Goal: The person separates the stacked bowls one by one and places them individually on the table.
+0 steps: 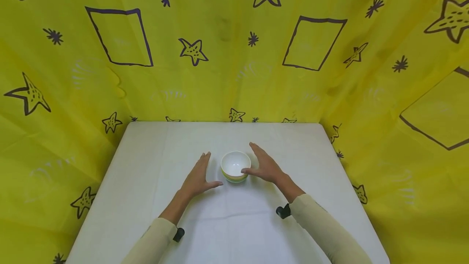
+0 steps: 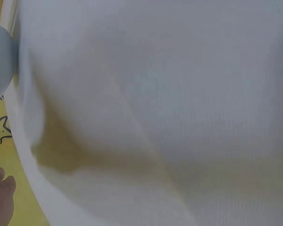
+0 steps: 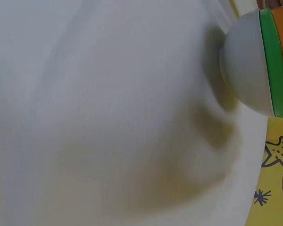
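Observation:
A small stack of nested bowls (image 1: 235, 166) stands on the white table, its top one white inside, with yellow and green bands below the rim. The right wrist view shows the stack (image 3: 247, 63) from the side, with a pale base and green and orange bands. My left hand (image 1: 196, 180) is to the left of it, fingers straight, thumb spread towards the bowls with a gap between. On the other side my right hand (image 1: 266, 167) has its fingers extended past the rim, and its thumb overlaps the bowl's edge in the head view.
A white cloth covers the table (image 1: 176, 141). Yellow curtains (image 1: 220, 80) with dark stars and outlined shapes surround it at the back and both sides. Small black devices sit at the left wrist (image 1: 178, 234) and right wrist (image 1: 283, 211).

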`<state>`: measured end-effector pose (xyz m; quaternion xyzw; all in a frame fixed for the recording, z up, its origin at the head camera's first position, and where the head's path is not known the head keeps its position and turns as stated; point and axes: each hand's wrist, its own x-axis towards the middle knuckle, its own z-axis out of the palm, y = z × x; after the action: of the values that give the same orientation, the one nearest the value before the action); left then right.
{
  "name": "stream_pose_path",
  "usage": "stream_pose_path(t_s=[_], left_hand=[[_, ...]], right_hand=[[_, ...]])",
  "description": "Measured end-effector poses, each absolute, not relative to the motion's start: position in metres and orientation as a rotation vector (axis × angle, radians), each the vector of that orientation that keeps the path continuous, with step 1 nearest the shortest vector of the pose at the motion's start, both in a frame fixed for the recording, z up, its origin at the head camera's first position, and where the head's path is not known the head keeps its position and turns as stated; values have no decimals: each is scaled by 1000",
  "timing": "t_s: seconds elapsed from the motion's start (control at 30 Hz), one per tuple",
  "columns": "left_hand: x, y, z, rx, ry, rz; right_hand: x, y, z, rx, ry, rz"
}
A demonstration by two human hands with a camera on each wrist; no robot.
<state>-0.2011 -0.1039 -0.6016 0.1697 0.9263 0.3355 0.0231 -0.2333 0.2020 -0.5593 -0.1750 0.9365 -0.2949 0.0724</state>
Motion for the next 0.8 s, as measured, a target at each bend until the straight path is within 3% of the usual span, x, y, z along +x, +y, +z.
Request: stream_pose_path(t_s=[0.8], left_hand=[[-198,-77,-611,527,2742,1228]], right_hand=[[-228,192,-567,-630,2771,-885]])
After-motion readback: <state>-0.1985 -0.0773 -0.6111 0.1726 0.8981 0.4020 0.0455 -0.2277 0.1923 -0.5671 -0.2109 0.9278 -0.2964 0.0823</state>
